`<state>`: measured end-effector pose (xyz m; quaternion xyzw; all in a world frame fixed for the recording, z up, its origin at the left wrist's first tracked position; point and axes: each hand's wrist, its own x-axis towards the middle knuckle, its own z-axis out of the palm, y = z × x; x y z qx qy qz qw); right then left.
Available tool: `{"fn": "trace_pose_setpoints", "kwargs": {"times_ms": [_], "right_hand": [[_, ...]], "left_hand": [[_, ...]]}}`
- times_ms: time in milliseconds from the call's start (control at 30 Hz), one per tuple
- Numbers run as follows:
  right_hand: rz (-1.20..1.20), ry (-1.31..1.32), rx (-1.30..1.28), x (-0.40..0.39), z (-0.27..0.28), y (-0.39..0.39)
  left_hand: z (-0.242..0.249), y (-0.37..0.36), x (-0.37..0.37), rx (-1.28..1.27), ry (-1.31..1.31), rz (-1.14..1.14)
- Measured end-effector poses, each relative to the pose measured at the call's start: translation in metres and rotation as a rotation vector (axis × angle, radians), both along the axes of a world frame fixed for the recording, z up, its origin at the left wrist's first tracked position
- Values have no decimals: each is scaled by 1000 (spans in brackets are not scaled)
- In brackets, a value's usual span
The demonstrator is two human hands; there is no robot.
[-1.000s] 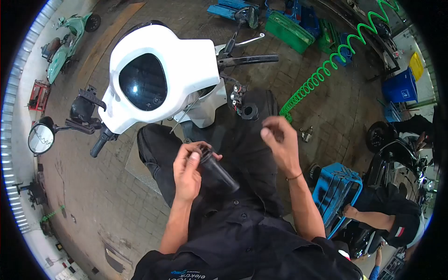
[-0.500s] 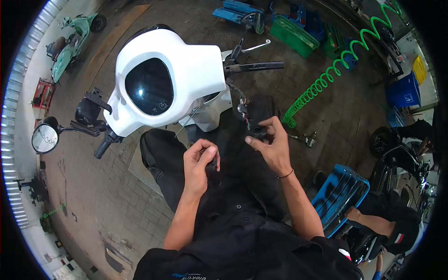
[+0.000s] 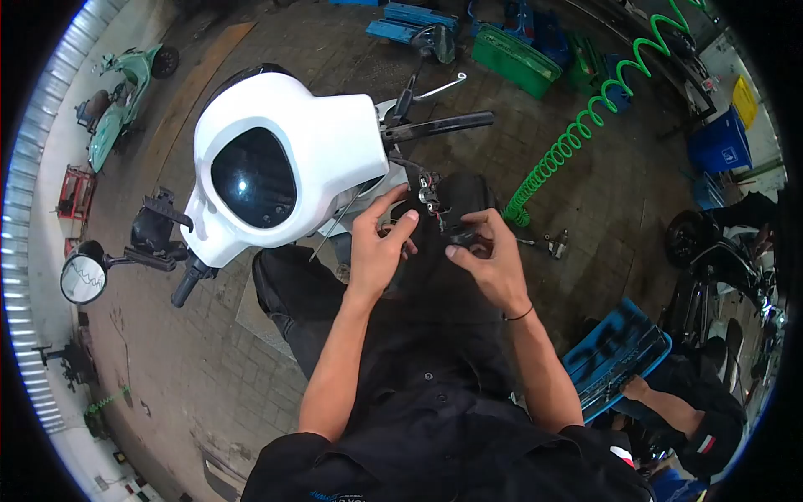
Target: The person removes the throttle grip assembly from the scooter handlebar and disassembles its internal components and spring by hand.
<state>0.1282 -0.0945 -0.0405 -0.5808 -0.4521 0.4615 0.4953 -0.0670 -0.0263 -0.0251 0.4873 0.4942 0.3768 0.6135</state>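
Brick-paved workshop floor [image 3: 585, 180], grey-brown and stained. Coiled green air hose [image 3: 585, 125] stretched across it from the upper right toward the middle, ending near a small metal fitting [image 3: 552, 243]. Green crate [image 3: 514, 58] and blue crates [image 3: 401, 21] along the top edge; blue bin [image 3: 717, 142] and yellow container [image 3: 747, 100] at the right. Blue plastic crate [image 3: 615, 351] lower right. Mint-green scooter [image 3: 117, 100] and red stand [image 3: 74, 192] parked at the left. Long pale plank [image 3: 201, 71] lying diagonally, upper left.
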Motion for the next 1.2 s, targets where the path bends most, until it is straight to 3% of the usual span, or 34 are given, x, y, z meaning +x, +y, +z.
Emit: {"fn": "trace_pose_setpoints", "kwargs": {"times_ms": [33,100,133,233,333,533,667,733,833,1033,1200], "right_hand": [[-9,-1,-1,4,5,0],[-42,310,-20,11,15,-5],[-25,336,-1,13,21,-8],[13,561,-88,9,33,-11],[26,681,-93,-1,32,-7],[-22,452,0,-14,31,-3],[-31,341,62,-19,39,-3],[-68,87,79,-22,44,-3],[-11,-86,186,-23,45,-2],[83,259,145,-35,32,-6],[120,153,141,-36,20,-16]], "left_hand": [[-1,-2,3,-1,-1,-9],[-2,-13,8,385,128,42],[1,-20,11,536,150,64],[19,-40,9,613,174,-79],[25,-47,9,493,125,36],[28,-59,-6,246,-127,96],[24,-71,-1,409,40,104],[27,-78,6,436,105,165],[28,-84,14,407,171,289],[12,-83,2,512,225,315],[-2,-90,-5,421,173,293]]}}
